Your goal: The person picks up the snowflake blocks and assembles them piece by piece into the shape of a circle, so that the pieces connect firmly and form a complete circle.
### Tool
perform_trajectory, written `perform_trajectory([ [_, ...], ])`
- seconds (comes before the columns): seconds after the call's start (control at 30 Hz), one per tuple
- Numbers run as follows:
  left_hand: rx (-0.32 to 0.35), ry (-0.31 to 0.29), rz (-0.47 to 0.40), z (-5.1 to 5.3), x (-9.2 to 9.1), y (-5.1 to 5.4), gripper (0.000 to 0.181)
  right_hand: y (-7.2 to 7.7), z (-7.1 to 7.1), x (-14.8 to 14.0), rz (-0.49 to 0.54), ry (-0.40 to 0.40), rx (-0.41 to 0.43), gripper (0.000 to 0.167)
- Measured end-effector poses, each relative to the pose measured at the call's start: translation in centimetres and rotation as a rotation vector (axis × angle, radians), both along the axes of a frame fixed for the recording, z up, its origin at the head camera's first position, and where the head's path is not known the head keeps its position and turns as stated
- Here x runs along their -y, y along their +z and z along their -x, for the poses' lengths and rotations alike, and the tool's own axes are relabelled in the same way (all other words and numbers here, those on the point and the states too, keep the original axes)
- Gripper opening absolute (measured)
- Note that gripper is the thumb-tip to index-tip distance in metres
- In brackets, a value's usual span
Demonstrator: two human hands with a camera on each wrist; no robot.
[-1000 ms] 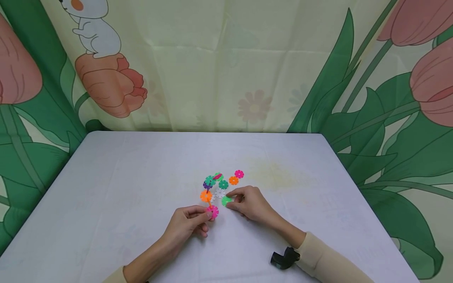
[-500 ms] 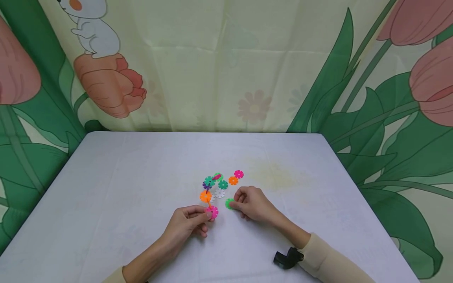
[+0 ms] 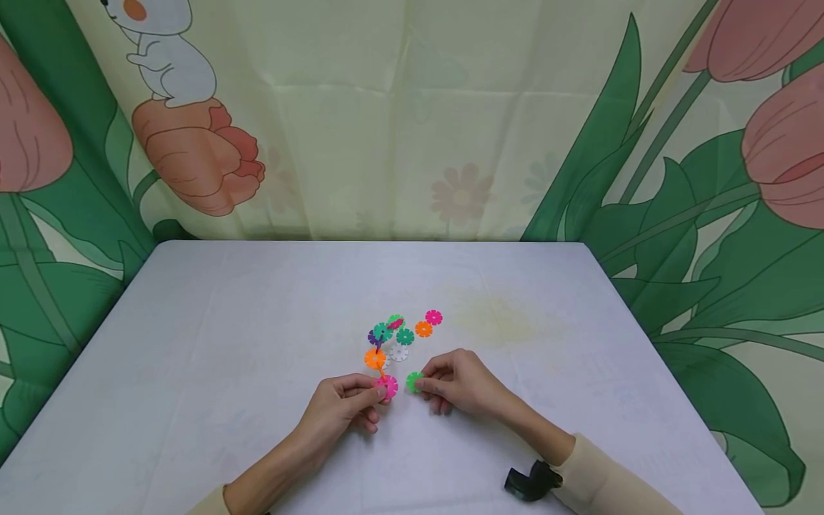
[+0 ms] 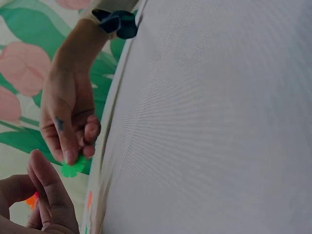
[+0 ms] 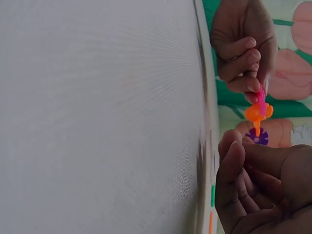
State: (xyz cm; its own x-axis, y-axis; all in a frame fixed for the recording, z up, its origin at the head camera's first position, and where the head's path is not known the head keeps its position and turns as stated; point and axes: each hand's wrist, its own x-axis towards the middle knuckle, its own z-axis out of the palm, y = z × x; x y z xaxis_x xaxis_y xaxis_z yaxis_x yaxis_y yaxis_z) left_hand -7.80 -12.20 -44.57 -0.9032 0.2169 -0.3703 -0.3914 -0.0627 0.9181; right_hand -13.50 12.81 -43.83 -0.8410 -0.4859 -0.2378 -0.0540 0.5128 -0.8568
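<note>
My left hand (image 3: 341, 408) pinches a pink notched disc (image 3: 388, 387) between thumb and fingers. This disc is the near end of a joined chain of snowflake discs: an orange disc (image 3: 375, 358), a purple disc (image 3: 374, 337), a teal disc (image 3: 383, 331) and a light green one at the far end with a pink disc set across it. Just to the right, my right hand (image 3: 466, 385) pinches a loose green disc (image 3: 414, 382) by its edge, a small gap away from the pink one. In the left wrist view the green disc (image 4: 73, 167) shows below the right thumb.
Behind the hands lie loose discs on the white table (image 3: 257, 307): a white disc (image 3: 399, 352), a teal disc (image 3: 405, 337), an orange disc (image 3: 423, 329) and a pink disc (image 3: 434, 317). A black strap mount (image 3: 533, 481) sits at the right cuff.
My right hand has drawn the green disc back toward me, away from the white disc, to beside the pink one. The left hand and the chain have stayed nearly still.
</note>
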Motion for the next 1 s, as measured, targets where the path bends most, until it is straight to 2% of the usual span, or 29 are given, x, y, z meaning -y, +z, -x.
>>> perform_trajectory([
  [0.23,0.008,-0.002,-0.004,0.0,0.0,0.0,0.034,0.5,-0.6,0.0,0.034,0.013,-0.091,0.012],
  [0.43,0.010,-0.009,-0.011,-0.1,0.0,0.0,0.034,0.8,-0.9,0.0,0.051,0.035,-0.119,0.009],
  [0.67,0.004,-0.019,-0.016,-0.2,0.0,0.1,0.032,0.8,-1.1,0.0,0.090,0.082,-0.189,0.009],
  [1.0,0.007,-0.020,-0.018,-0.2,0.0,0.1,0.029,1.1,-1.3,0.1,0.086,0.103,-0.244,0.012],
])
